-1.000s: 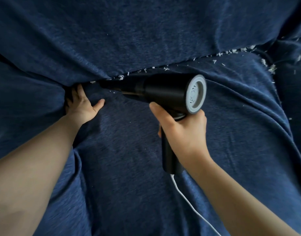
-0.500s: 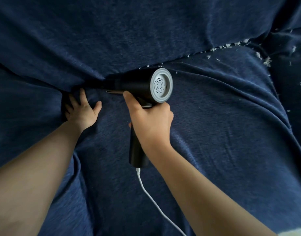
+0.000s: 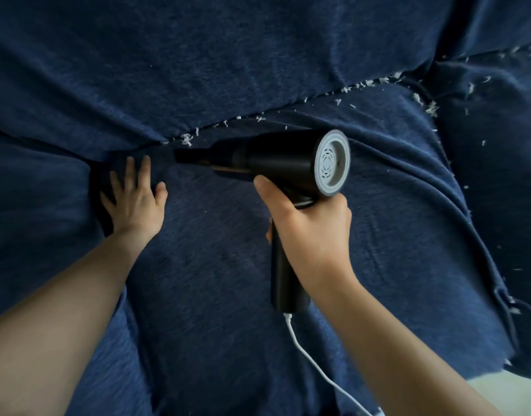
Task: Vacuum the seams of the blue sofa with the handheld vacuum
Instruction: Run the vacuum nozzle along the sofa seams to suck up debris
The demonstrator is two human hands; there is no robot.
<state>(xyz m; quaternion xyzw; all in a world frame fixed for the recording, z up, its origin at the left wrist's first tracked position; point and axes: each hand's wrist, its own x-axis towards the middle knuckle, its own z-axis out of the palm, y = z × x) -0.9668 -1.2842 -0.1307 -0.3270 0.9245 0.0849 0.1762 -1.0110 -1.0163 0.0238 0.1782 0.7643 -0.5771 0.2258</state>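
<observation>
Your left hand (image 3: 135,202) lies flat on the blue sofa (image 3: 228,280) seat, fingers (image 3: 129,172) straight and spread by the seam (image 3: 258,114); your right hand (image 3: 310,232) wraps its fingers around the grip of the handheld vacuum (image 3: 276,163). The vacuum is black with a grey vented rear cap and a white cord (image 3: 315,364); its barrel lies roughly level, nozzle pointing left toward the seam, beside white scraps (image 3: 186,139).

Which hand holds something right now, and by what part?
The right hand grips the vacuum by its handle; the left hand holds nothing, lying flat on the sofa.
</observation>
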